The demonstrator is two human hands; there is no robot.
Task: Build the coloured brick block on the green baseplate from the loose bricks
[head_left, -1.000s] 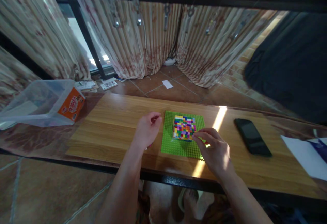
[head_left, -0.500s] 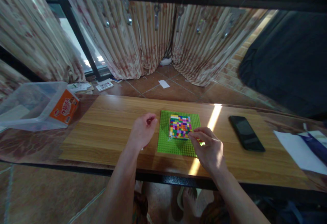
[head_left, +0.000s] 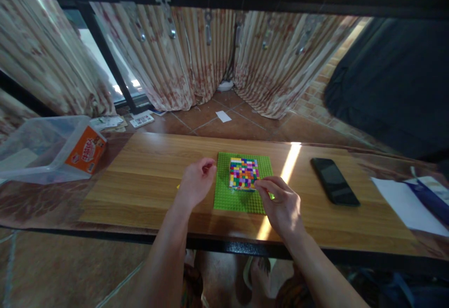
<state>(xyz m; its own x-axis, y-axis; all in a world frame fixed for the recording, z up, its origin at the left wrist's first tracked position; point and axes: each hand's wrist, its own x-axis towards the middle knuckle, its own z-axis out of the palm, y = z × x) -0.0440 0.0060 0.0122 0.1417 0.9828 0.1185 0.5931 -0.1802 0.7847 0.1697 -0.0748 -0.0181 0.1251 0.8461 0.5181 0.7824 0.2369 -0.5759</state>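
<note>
A block of small multicoloured toy bricks stands on a green studded baseplate at the middle of the wooden board. My right hand is at the block's near right corner, thumb and forefinger pinched together against it. Whatever is between those fingertips is too small to make out. Just left of the baseplate hovers my left hand, its fingers curled closed and their tips turned from view; anything inside is hidden. Beside its wrist a small yellow piece shows on the board.
On the right of the wooden board lies a black phone, with white paper beyond it. A clear plastic box with an orange label stands at the left. The board's dark front edge runs above my legs.
The view has shifted slightly, moving the scene a little left. My right hand remains at the block's corner and my left beside the baseplate. The yellow piece now shows beside my left wrist.
</note>
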